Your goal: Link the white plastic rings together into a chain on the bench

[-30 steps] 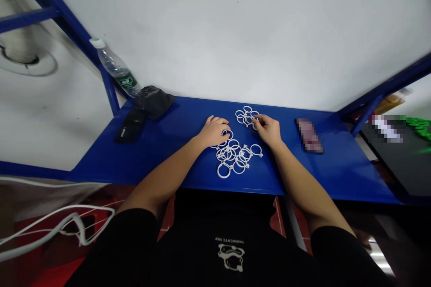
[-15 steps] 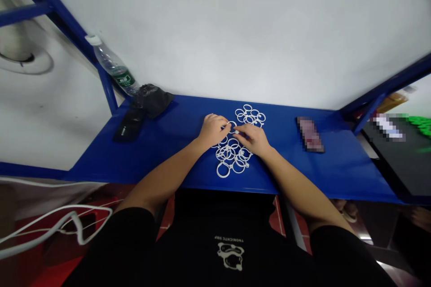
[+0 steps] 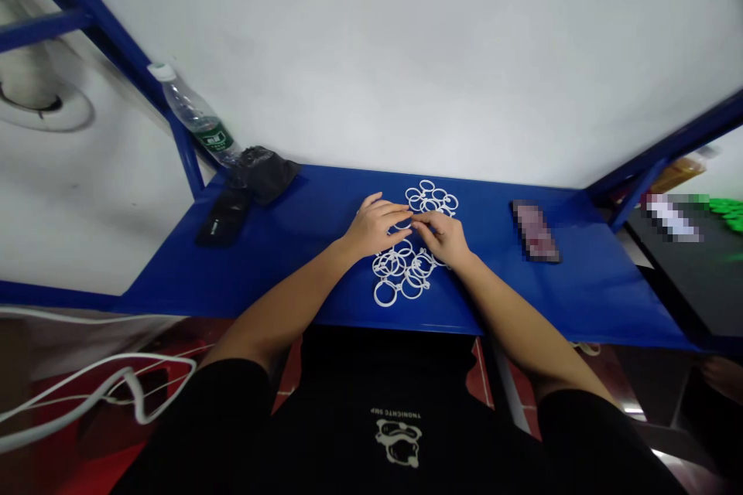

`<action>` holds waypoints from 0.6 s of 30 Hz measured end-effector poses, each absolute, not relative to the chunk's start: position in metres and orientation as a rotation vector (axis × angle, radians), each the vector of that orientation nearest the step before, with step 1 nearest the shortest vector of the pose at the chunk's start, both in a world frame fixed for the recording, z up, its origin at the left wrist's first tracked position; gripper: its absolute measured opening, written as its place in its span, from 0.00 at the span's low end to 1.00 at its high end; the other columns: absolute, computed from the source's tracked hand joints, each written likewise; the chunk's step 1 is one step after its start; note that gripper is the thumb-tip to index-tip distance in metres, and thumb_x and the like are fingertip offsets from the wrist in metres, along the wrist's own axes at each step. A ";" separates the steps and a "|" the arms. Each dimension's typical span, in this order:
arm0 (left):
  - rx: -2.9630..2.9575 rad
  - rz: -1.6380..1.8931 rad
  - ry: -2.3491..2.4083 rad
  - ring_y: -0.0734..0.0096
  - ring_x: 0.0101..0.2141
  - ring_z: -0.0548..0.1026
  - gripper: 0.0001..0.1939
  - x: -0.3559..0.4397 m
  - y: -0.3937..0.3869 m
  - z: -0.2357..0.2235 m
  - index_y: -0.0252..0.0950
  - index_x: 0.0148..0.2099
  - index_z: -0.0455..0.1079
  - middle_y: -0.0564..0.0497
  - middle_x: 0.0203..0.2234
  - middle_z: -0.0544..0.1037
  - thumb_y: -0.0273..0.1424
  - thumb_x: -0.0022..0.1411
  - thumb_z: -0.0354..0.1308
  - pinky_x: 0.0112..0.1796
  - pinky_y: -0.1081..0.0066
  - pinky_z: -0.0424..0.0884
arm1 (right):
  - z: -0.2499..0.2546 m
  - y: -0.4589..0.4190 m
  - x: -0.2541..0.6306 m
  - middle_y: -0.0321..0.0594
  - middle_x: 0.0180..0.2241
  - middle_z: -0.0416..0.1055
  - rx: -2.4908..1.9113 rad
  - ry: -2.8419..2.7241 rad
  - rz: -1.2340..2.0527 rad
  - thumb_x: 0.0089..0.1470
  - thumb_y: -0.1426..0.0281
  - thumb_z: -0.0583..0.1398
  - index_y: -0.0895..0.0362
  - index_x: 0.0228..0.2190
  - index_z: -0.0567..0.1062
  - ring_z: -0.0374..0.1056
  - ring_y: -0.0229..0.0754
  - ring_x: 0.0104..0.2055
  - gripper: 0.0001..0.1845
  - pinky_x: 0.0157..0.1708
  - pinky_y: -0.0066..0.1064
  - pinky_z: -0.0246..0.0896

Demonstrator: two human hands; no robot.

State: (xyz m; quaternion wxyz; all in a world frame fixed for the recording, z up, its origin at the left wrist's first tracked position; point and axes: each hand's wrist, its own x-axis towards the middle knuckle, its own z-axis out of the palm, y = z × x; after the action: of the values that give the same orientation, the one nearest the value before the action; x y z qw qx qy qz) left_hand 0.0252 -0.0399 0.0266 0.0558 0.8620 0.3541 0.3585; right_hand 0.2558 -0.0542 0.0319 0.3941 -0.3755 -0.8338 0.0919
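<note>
Both hands meet over the middle of the blue table (image 3: pixel 325 278). A white plastic ring (image 3: pixel 402 226) shows partly between them. My left hand (image 3: pixel 374 226) has its fingers reaching across this ring and its thumb below, closed on it. With thumb and index finger pinched, my right hand (image 3: pixel 446 236) grips the ring's right side, where the fingertips of both hands touch. Nearer me lies a loose pile of white rings (image 3: pixel 385 293) with small knobs on them, some overlapping. Behind the hands is a second cluster of white rings (image 3: pixel 427 186).
On the left, a plastic bottle (image 3: pixel 200 120) leans by a blue frame post, near a black pouch (image 3: pixel 267 174) and a black device (image 3: pixel 224 216). A blurred-out phone (image 3: pixel 534 230) lies to the right. A white wall (image 3: pixel 418 77) rises behind the table.
My left fingers have stretched out rightward over the ring, toward the right fingertips. The right hand has shifted slightly right. The ring piles have hardly changed.
</note>
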 end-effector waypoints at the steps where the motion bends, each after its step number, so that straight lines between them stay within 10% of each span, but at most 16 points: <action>1: 2.612 1.114 1.061 0.60 0.54 0.82 0.12 0.026 -0.039 0.025 0.44 0.55 0.80 0.47 0.54 0.84 0.39 0.73 0.64 0.68 0.46 0.62 | 0.033 -0.055 0.256 0.42 0.39 0.84 -0.955 -2.115 0.231 0.73 0.61 0.58 0.52 0.45 0.81 0.79 0.44 0.38 0.13 0.41 0.37 0.76; 18: 2.330 0.735 1.536 0.54 0.53 0.79 0.10 0.000 -0.008 0.019 0.43 0.46 0.83 0.51 0.51 0.85 0.28 0.66 0.63 0.58 0.51 0.71 | 0.013 -0.011 0.293 0.45 0.42 0.84 -1.271 -1.921 0.202 0.70 0.61 0.60 0.53 0.44 0.83 0.80 0.50 0.42 0.14 0.43 0.42 0.76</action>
State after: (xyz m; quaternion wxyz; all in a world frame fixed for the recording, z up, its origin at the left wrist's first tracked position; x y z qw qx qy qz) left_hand -0.0003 -0.0077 0.0195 0.1276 0.8008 0.5278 0.2527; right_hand 0.2926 -0.0109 0.0126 0.4028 -0.5031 -0.7604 0.0800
